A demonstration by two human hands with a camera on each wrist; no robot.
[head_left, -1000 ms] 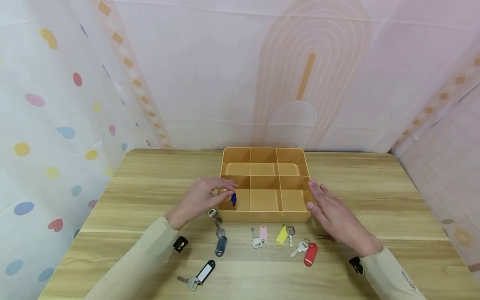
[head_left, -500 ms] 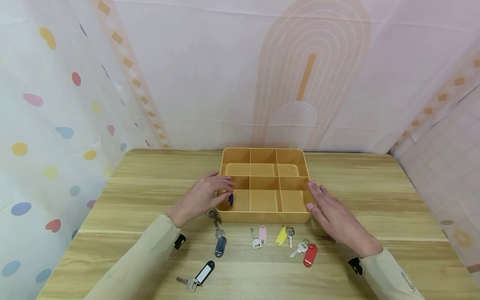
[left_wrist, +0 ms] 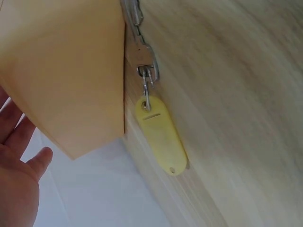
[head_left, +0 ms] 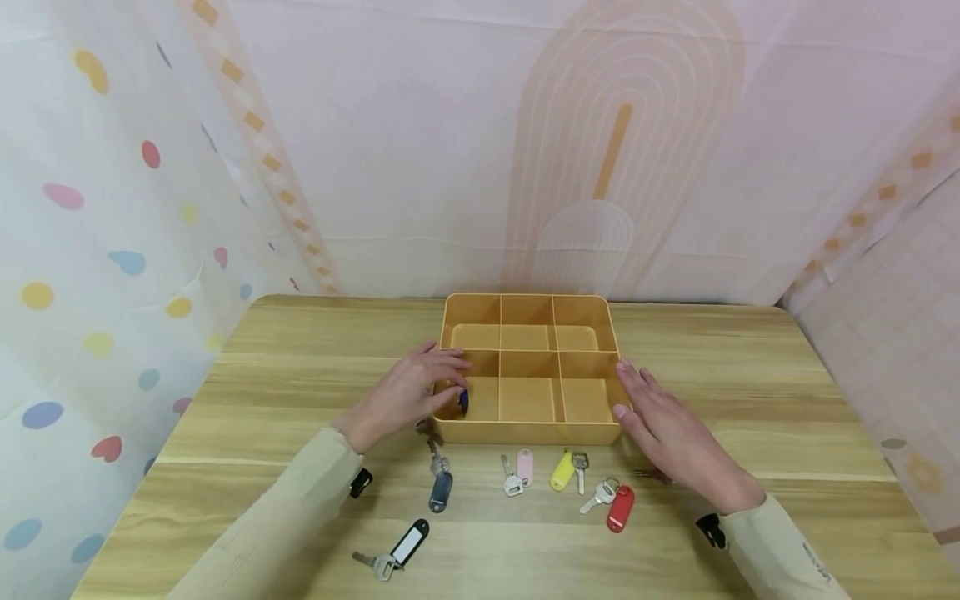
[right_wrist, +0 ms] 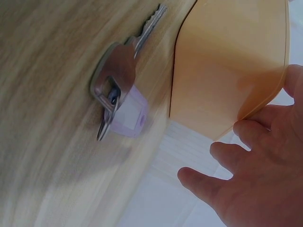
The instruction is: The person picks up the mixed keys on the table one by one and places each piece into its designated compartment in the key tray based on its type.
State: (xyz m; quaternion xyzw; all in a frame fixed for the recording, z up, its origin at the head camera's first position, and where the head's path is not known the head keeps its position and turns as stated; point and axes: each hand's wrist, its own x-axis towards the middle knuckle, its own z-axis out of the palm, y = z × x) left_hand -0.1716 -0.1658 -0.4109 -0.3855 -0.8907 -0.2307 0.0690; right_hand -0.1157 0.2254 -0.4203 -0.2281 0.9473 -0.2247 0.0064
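In the head view, my left hand reaches over the front left compartment of an orange-yellow divided box. Thumb and fingers pinch a small dark blue key tag, most of it low inside that compartment. My right hand rests with nearly straight fingers against the box's right side. A yellow key tag with a key lies beside the box wall in the left wrist view. In the right wrist view, a key with a pale purple tag lies beside the box.
In front of the box lie keys with tags: dark blue-grey, pink, yellow and red. Nearer the front is a black-edged tag with its key. The wooden table meets a curtain behind.
My left hand has shifted slightly, and the dark blue tag has sunk a little into the front left compartment. My right hand has stayed against the box.
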